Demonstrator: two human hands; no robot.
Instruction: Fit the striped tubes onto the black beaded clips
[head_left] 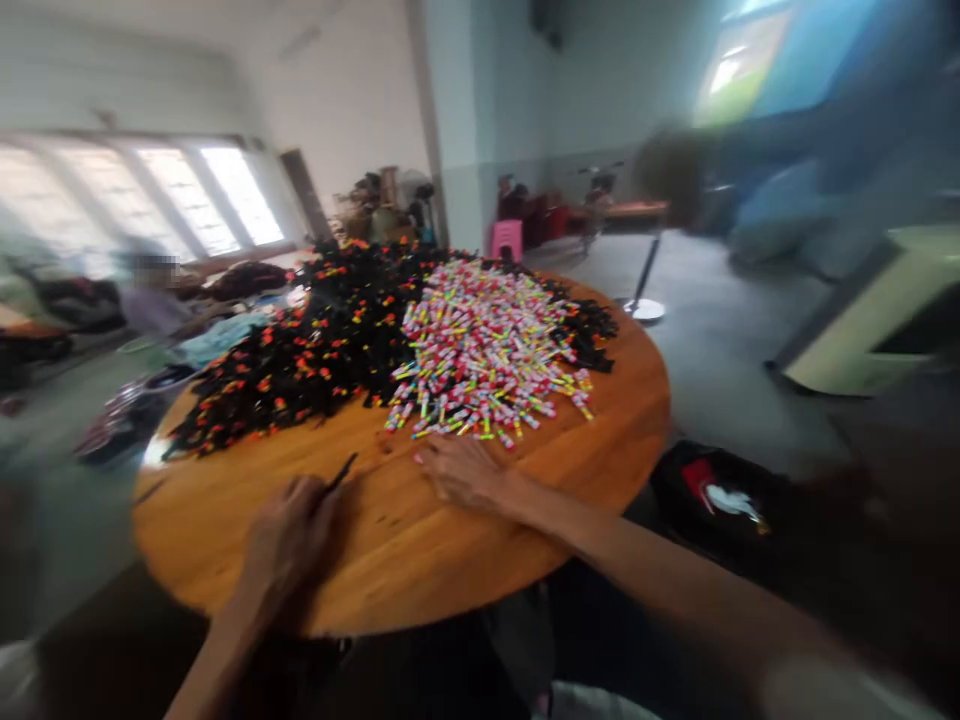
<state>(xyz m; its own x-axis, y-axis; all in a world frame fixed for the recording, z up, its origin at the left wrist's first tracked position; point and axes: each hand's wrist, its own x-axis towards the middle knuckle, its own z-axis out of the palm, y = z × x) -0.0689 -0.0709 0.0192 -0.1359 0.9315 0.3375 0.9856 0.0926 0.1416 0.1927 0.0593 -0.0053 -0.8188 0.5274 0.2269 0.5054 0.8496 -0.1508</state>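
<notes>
Black strip (pixel 341 474): pinched in left hand (pixel 295 532), over near part of round table (pixel 420 560). Pink-and-white pieces (pixel 487 350): heaped just beyond right hand (pixel 466 470); grip there blurred, cannot tell whether closed on anything. Black-and-orange pieces (pixel 330 350): piled mostly left of heap. On floor beyond: pink stool (pixel 507 240).

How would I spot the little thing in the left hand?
Find the round wooden table; over its near side is the person's left hand. A thin black piece pokes out of it, single and well apart from the orange-flecked dark heap beyond.
</notes>
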